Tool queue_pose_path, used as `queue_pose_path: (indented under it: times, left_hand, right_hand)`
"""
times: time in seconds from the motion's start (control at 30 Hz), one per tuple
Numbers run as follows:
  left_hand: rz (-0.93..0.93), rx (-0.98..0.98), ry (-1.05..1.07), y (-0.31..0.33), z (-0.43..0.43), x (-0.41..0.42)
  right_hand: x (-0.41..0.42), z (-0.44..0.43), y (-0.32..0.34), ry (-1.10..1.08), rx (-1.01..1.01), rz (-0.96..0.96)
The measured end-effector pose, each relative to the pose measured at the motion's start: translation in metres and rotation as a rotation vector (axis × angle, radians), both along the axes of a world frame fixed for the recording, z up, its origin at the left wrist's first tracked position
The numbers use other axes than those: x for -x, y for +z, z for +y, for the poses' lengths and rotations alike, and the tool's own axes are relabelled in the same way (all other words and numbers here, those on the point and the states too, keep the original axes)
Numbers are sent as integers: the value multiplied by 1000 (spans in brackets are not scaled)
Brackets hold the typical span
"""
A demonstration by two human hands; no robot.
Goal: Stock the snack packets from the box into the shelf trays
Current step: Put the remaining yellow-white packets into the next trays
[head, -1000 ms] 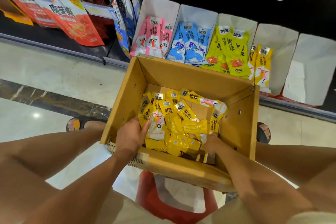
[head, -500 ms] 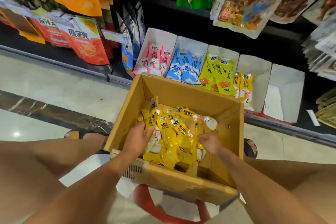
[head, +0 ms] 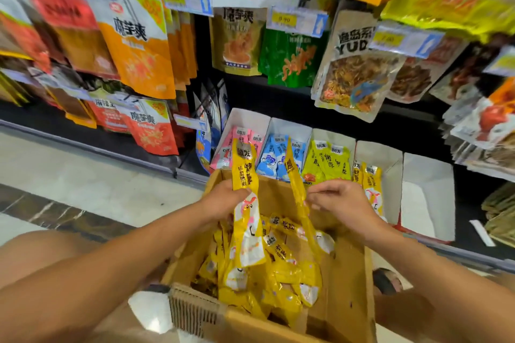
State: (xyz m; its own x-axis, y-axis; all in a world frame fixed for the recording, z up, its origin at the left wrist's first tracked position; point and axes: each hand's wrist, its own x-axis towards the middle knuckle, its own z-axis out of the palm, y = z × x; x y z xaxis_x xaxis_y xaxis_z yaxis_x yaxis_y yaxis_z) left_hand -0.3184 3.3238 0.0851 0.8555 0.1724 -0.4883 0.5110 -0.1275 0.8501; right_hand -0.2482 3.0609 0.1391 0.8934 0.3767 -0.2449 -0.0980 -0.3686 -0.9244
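My left hand grips a yellow packet; my right hand pinches a second packet (edge-on). Upright suits the shelf tray.

We look through one wide-angle camera on the head, facing forward and down, close above the left hand, right hand and box; shelf trays just beyond, hanging bags above

Yellow pkts w/ white patches, black lettering. Brown cardboard box. White trays w/ pink pkts, blue pkts, lime-green pkts. Orange bag, green bag above. Pale floor w/ dark marbled band.
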Motion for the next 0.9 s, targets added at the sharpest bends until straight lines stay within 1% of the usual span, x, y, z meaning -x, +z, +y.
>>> queue_pose_path:
  times: [0.07,0.1,0.17,0.2,0.3,0.37,0.47,0.57,0.63,0.67,0.73,0.8,0.9]
  left_hand:
    - [-16,-7,17,13,2,-11]
    - [3,20,42,14,0,-18]
    - [78,102,104,9,-5,-26]
    - [107,90,106,3,-6,-27]
    - [139,-95,-24,-13,0,-20]
    - [151,-191,-67,-15,9,-18]
    - [147,-271,-86,-25,21,-26]
    - [145,-284,-86,-39,26,-33]
    - [152,-282,-99,-47,27,-35]
    - [158,-287,-106,-51,28,-36]
    - [181,-295,-113,-61,32,-37]
    - [210,-307,-124,-69,37,-37]
    - [219,-314,-137,-77,43,-35]
  right_hand:
    - [-16,7,2,-40,-69,40]
    - [-25,14,-5,-59,-73,78]
    - [-39,26,-40,-119,-12,198]
    - [-45,28,-65,-148,40,263]
    - [-42,19,-139,-179,194,373]
    - [-32,6,-175,-115,311,443]
    - [-25,-3,-205,23,444,561]
    - [-23,-2,-228,75,592,494]
    - [-20,1,-242,162,676,405]
    - [-19,2,-252,207,688,367]
    - [-13,8,-267,249,701,382]
    - [-6,16,-284,237,708,442]
    - [6,27,-307,187,655,567]
